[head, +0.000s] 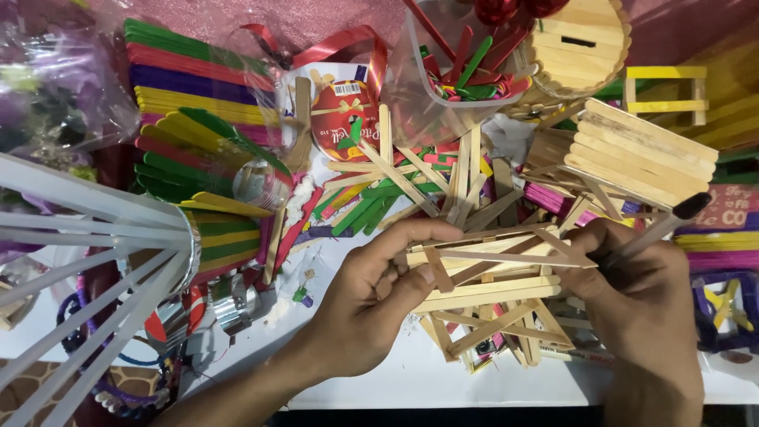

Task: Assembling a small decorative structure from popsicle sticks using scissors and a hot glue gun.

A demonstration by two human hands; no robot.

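Clutter hides much of the table (pixel 379 387): plain and coloured sticks lie heaped under the work, and where the held piece ends against the loose sticks below is hard to make out. The right wrist runs off the bottom edge, and the lower part of the brush handle is lost inside the right hand (pixel 636 296).

Between both hands, just above the heap at centre, sits a stick frame (pixel 494 265) of pale, bare wooden craft sticks, several laid side by side with thinner ones crossing them diagonally. Its long axis runs left to right, tilted slightly, with a pointed corner toward the right hand.

The left hand (pixel 375 292) has its fingers curled closed around the frame's left end, thumb on top. The right hand's fingers are closed on a brush (pixel 660 229), whose dark tip points up and to the right, while its fingertips touch the frame's right end.
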